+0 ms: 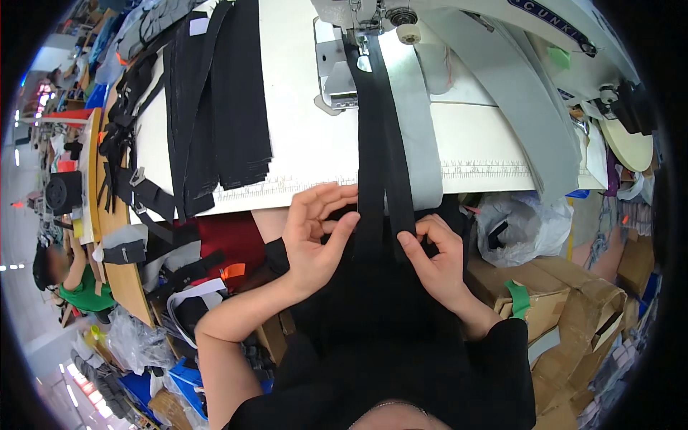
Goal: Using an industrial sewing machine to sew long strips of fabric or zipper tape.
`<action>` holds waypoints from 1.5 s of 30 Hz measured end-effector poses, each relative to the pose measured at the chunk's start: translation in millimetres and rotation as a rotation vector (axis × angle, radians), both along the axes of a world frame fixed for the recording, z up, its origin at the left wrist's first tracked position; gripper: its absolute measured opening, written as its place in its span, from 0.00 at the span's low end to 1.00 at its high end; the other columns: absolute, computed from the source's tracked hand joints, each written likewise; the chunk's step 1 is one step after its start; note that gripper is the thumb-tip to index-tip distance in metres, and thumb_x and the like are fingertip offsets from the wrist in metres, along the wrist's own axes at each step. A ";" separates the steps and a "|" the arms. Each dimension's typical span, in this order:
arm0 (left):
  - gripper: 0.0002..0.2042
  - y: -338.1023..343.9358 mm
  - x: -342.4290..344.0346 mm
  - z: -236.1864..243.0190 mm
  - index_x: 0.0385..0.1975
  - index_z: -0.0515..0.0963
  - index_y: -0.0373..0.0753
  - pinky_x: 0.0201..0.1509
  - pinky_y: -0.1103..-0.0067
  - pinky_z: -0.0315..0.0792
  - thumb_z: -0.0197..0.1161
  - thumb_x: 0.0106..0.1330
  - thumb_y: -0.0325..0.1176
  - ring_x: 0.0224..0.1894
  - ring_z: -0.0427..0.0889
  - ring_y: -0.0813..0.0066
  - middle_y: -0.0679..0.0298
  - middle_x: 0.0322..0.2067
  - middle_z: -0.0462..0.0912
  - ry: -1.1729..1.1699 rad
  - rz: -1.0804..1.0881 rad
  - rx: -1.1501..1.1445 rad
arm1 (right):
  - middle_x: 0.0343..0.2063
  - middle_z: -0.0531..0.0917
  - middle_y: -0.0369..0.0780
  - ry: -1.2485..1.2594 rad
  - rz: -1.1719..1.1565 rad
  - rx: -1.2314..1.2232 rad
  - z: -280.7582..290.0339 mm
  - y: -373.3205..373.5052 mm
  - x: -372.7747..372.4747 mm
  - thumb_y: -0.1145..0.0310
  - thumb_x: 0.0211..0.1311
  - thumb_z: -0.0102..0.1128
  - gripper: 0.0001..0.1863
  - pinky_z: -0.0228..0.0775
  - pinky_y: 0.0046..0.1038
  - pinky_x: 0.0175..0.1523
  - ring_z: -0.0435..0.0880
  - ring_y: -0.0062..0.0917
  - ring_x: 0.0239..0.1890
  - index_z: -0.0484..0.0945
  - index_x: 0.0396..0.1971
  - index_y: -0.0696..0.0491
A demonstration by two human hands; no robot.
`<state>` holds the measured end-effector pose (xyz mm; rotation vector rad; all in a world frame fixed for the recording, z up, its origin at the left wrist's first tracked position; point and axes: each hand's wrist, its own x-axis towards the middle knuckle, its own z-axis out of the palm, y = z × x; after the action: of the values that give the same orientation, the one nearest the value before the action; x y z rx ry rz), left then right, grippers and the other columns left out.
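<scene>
Two long black fabric strips [370, 158] run side by side from under the presser foot [364, 61] of a sewing machine down over the table's near edge. Beneath them, showing on the right, lies a grey fabric strip [416, 136] with a rounded end. My left hand [312, 233] is at the left edge of the black fabric, thumb and fingers apart, fingertips at the edge. On the other side my right hand [438, 261] pinches the right black strip between thumb and curled fingers. The lower ends of the strips merge with my black clothing.
Stacked black fabric pieces [240, 107] lie on the white table [301, 158] at left, beside tangled black straps [118, 136]. Larger grey pieces [502, 72] drape at right. Below are a clear plastic bag [530, 222] and cardboard box [573, 315]. Another person [82, 287] is at far left.
</scene>
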<state>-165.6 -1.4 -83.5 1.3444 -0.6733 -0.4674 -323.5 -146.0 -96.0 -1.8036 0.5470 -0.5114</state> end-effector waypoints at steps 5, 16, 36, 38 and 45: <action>0.12 12.9 -22.6 -26.6 0.57 0.74 0.30 0.35 0.84 0.81 0.61 0.77 0.22 0.35 0.87 0.79 0.57 0.39 0.88 0.569 -0.024 0.049 | 0.24 0.77 0.39 0.030 0.018 -0.092 2.1 2.4 3.8 0.73 0.64 0.72 0.11 0.67 0.30 0.37 0.75 0.30 0.29 0.77 0.28 0.58; 0.10 -18.9 -27.8 -37.4 0.37 0.88 0.31 0.36 0.80 0.76 0.74 0.70 0.34 0.31 0.81 0.81 0.66 0.28 0.86 0.187 -0.245 0.357 | 0.22 0.78 0.38 0.119 0.015 -0.045 -6.5 7.8 -22.3 0.68 0.64 0.73 0.12 0.67 0.32 0.39 0.77 0.30 0.29 0.79 0.27 0.57; 0.11 -13.2 -33.6 -1.8 0.31 0.86 0.32 0.34 0.83 0.75 0.74 0.71 0.34 0.29 0.80 0.85 0.68 0.26 0.85 0.603 -0.176 0.348 | 0.47 0.89 0.33 -0.256 0.150 -1.319 4.3 -8.1 -30.0 0.67 0.58 0.66 0.10 0.66 0.27 0.47 0.86 0.25 0.48 0.91 0.39 0.50; 0.11 -12.3 -29.6 3.6 0.31 0.86 0.32 0.36 0.83 0.77 0.73 0.72 0.34 0.30 0.80 0.85 0.68 0.25 0.85 0.587 -0.216 0.366 | 0.44 0.90 0.34 -0.314 0.150 -1.334 5.8 -11.7 -25.2 0.67 0.57 0.67 0.09 0.65 0.26 0.46 0.86 0.25 0.46 0.91 0.35 0.51; 0.11 -1.9 -0.5 8.6 0.53 0.76 0.33 0.48 0.84 0.77 0.65 0.73 0.22 0.46 0.84 0.82 0.64 0.44 0.87 -0.226 0.001 0.327 | 0.43 0.90 0.35 -0.373 0.245 -1.295 11.3 -18.3 -18.1 0.68 0.57 0.70 0.06 0.67 0.26 0.48 0.87 0.22 0.45 0.89 0.33 0.52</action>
<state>-166.1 -3.2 -74.9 1.7236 -0.8055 -0.4415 -341.6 -164.3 -84.7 -2.8071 -0.4071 -1.1491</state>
